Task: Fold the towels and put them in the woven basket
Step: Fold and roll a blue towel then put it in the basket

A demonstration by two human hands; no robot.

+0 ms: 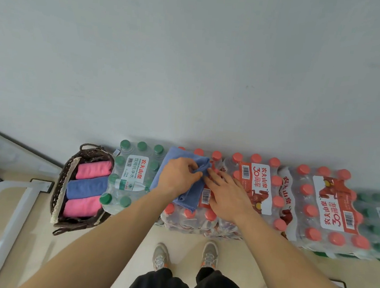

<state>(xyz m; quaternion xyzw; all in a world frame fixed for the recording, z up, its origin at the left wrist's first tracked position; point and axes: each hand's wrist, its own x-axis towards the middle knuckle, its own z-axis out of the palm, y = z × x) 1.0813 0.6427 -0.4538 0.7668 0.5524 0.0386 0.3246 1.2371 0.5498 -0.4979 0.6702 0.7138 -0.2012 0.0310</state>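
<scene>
blue towel (179,158) lies on the red-capped bottle packs (331,202) against the wall (191,63); left hand (178,177) pinches its bunched edge, right hand (228,195) touches it with straight fingers (216,177); woven basket (63,178) stands just left of the packs

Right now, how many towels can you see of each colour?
Pink towels: 2, upper pink towel and lower pink towel, both in the woven basket.
Blue towels: 2, basket blue towel, and loose blue towel on the bottle packs, pinched by the left hand.
Total: 4 towels.
</scene>
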